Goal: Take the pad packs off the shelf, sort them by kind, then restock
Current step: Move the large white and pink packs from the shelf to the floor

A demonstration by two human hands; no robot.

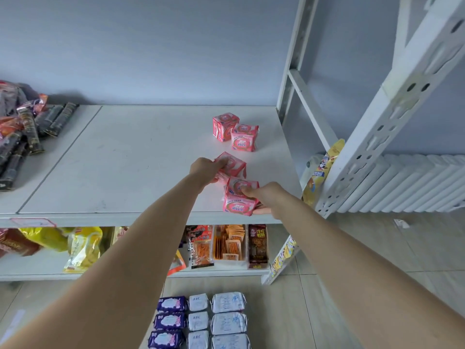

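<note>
Far left on the top shelf [120, 157], a smooth white board with faint scuffs, lies a heap of dark glossy snack sticks [22, 137] in crinkled film. Below it, the lower shelf [37, 269] carries yellow foil bags [80, 245] and, further right, clear trays of orange strip snacks [227, 241].

On the floor [352, 260] of pale tiles, soft pillow-shaped pad packs stand in three columns: purple packs [169, 321], small white packs [198, 321] and larger white packs [229, 322].

Your left hand [205, 168] closes around one pink pad pack [232, 163], a squarish block in shiny wrap, resting on the top shelf. Just behind it, two more pink packs [235, 132] sit touching each other near the shelf's right edge.

Your right hand [261, 197] grips a second pink block [239, 197] at the shelf's front edge, thumb on its top face, fingers beneath.

To the right rises a white perforated metal upright [392, 109], with a yellow snack bag [318, 176] beside it and a ribbed white radiator [407, 182] against the wall.
</note>
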